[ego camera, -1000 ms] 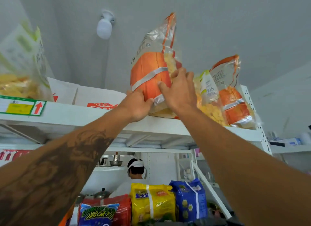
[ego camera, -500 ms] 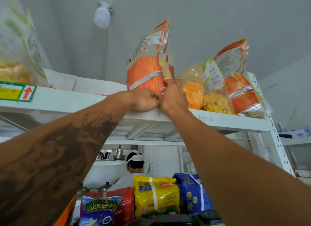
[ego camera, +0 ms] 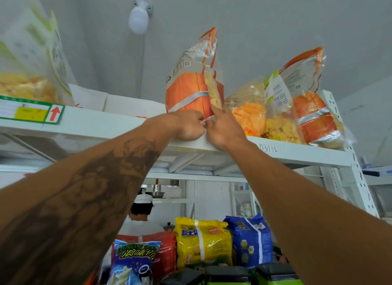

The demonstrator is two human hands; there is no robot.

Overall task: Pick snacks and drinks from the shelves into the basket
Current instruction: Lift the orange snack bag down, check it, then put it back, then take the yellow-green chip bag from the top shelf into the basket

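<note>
Standing upright, orange snack bag [ego camera: 192,89], seemingly pinched by both hands.

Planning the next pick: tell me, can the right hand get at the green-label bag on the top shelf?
Probably yes: the right hand is already beside it at the shelf edge, and nothing blocks the green-label bag.

Plain grey ceiling [ego camera: 275,19] filling the upper frame, white round bulb lamp [ego camera: 139,19] upper centre-left, white metal shelving rack [ego camera: 307,155] across the middle, pale wall [ego camera: 364,119] at right
</note>
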